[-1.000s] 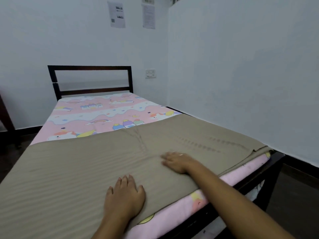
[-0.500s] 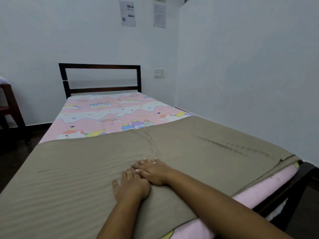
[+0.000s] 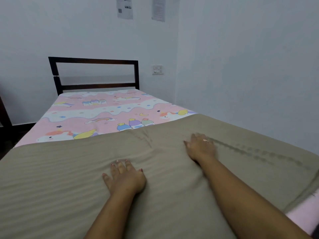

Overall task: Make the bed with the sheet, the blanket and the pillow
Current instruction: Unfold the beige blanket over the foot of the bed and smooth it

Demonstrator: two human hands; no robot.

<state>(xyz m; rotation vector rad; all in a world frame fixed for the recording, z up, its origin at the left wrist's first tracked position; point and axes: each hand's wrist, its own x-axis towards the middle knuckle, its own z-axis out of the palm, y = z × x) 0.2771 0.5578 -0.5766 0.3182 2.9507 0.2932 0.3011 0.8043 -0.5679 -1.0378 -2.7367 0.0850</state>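
Note:
A pink sheet (image 3: 103, 114) with unicorns and rainbows covers the mattress and shows at the head half of the bed. A khaki striped blanket (image 3: 51, 178) lies flat over the foot half. My left hand (image 3: 125, 177) rests palm down on the blanket near its middle, fingers spread. My right hand (image 3: 201, 147) presses flat on the blanket farther up and to the right, beside a small crease. Neither hand grips anything. No pillow is in view.
A dark headboard (image 3: 94, 74) stands against the far wall. A white wall runs along the bed's right side. A socket plate (image 3: 157, 70) and two papers (image 3: 125, 7) hang on the wall. Dark furniture (image 3: 4, 118) shows at the left edge.
My hands were together half a second ago; the right one has slid up and right across the blanket, the left stays near the middle. The view has moved closer over the bed.

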